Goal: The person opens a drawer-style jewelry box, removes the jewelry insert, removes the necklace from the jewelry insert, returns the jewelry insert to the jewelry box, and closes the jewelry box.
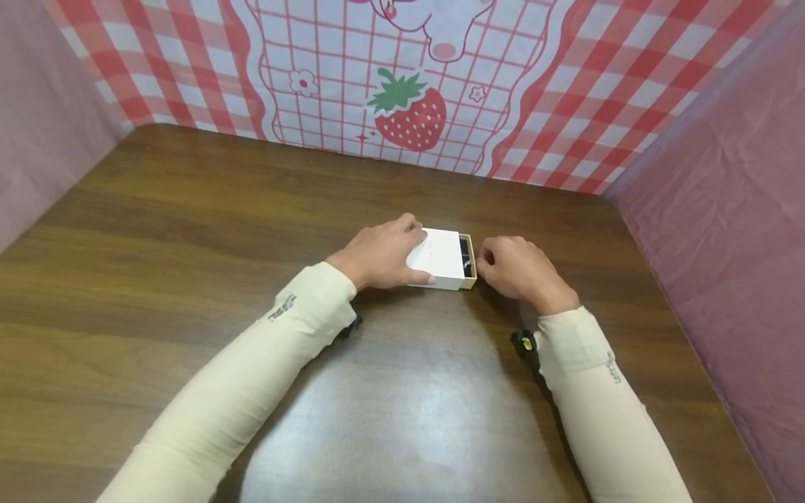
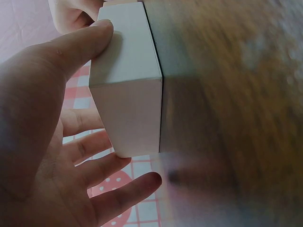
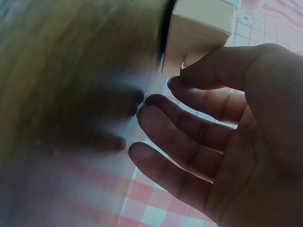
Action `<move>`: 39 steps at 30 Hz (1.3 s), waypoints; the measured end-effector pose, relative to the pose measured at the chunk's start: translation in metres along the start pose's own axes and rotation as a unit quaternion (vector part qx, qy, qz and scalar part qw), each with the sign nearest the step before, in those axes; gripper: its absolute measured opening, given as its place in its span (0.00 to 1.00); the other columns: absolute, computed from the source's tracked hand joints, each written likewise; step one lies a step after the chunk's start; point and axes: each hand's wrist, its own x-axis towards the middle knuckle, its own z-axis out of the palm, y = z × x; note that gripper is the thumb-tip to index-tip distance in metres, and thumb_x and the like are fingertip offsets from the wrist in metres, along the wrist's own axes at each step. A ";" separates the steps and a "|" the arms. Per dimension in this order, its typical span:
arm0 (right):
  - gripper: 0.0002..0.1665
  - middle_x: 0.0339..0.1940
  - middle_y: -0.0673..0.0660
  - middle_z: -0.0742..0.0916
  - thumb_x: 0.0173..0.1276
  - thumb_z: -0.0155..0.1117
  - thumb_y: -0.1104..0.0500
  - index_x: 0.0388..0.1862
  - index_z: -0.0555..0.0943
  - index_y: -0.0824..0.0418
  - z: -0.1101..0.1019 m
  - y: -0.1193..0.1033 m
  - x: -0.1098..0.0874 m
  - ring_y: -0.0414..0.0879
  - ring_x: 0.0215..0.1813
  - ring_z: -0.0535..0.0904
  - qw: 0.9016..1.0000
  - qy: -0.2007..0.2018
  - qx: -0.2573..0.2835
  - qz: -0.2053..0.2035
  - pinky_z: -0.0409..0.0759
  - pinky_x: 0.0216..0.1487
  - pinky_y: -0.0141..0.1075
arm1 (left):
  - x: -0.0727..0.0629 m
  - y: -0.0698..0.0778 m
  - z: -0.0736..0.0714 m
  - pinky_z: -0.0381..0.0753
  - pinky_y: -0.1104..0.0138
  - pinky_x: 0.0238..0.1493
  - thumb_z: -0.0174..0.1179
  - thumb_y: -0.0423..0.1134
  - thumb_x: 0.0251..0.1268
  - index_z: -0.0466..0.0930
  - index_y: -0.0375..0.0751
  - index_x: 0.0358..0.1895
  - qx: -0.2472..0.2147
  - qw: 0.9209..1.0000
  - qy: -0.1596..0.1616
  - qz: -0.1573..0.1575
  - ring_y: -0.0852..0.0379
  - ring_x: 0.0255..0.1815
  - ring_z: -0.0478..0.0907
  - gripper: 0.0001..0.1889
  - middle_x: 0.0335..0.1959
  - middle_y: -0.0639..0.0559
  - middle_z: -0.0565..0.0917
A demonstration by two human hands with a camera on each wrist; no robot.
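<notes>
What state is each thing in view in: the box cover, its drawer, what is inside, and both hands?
White box cover: flat on the wooden table.
Drawer: partly slid out.
Dark contents: partly exposed, too small to identify.
Left hand: grips the cover, thumb opposite fingers.
Right hand: pinches at the drawer's outer end.

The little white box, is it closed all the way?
No, the tan tray sticks out past the right end of the white cover.

There are two hands (image 1: 385, 257) (image 1: 518, 269), one box (image 1: 445, 255), two sleeves (image 1: 245, 391) (image 1: 606, 405) and one table (image 1: 189, 202).
</notes>
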 end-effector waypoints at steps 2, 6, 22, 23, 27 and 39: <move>0.08 0.26 0.55 0.80 0.69 0.57 0.58 0.33 0.81 0.58 0.000 0.001 -0.002 0.51 0.31 0.74 1.000 -0.004 0.003 0.004 0.72 0.35 0.44 | 0.001 0.001 0.001 0.78 0.57 0.50 0.63 0.68 0.59 0.71 0.44 0.69 0.000 1.000 -0.004 0.002 0.53 0.56 0.74 0.41 0.65 0.49 0.70; 0.07 0.26 0.55 0.79 0.70 0.58 0.58 0.35 0.82 0.59 0.001 0.003 -0.006 0.50 0.30 0.74 1.000 -0.014 0.012 0.019 0.73 0.34 0.43 | 0.003 0.004 0.003 0.78 0.57 0.50 0.63 0.68 0.59 0.72 0.44 0.69 0.001 1.000 -0.003 0.007 0.53 0.56 0.74 0.41 0.65 0.49 0.70; 0.08 0.25 0.54 0.79 0.70 0.58 0.58 0.34 0.82 0.58 0.000 0.000 -0.004 0.50 0.30 0.73 1.000 -0.002 0.007 0.004 0.72 0.34 0.44 | -0.005 0.001 -0.002 0.78 0.55 0.51 0.63 0.69 0.58 0.71 0.45 0.69 0.006 1.000 0.004 -0.002 0.51 0.59 0.74 0.42 0.67 0.48 0.69; 0.08 0.25 0.54 0.79 0.69 0.58 0.58 0.34 0.82 0.58 0.000 -0.001 -0.003 0.50 0.30 0.73 1.000 0.000 0.006 0.002 0.72 0.35 0.44 | -0.005 0.000 -0.002 0.78 0.55 0.51 0.63 0.69 0.58 0.71 0.45 0.69 0.007 1.000 0.004 -0.003 0.51 0.59 0.74 0.42 0.67 0.48 0.69; 0.07 0.25 0.54 0.79 0.69 0.58 0.58 0.33 0.82 0.58 0.000 -0.001 -0.002 0.50 0.30 0.73 1.000 -0.001 0.009 0.004 0.72 0.35 0.44 | -0.005 -0.001 -0.002 0.78 0.55 0.53 0.64 0.68 0.58 0.70 0.45 0.70 0.011 1.000 0.002 -0.006 0.50 0.59 0.74 0.43 0.67 0.48 0.69; 0.08 0.30 0.54 0.82 0.70 0.58 0.58 0.37 0.83 0.58 -0.001 0.007 -0.010 0.50 0.33 0.74 1.000 0.010 0.025 0.002 0.73 0.38 0.45 | -0.001 0.004 0.000 0.78 0.56 0.53 0.64 0.68 0.58 0.71 0.46 0.70 0.022 1.000 0.004 -0.005 0.53 0.59 0.75 0.42 0.67 0.49 0.70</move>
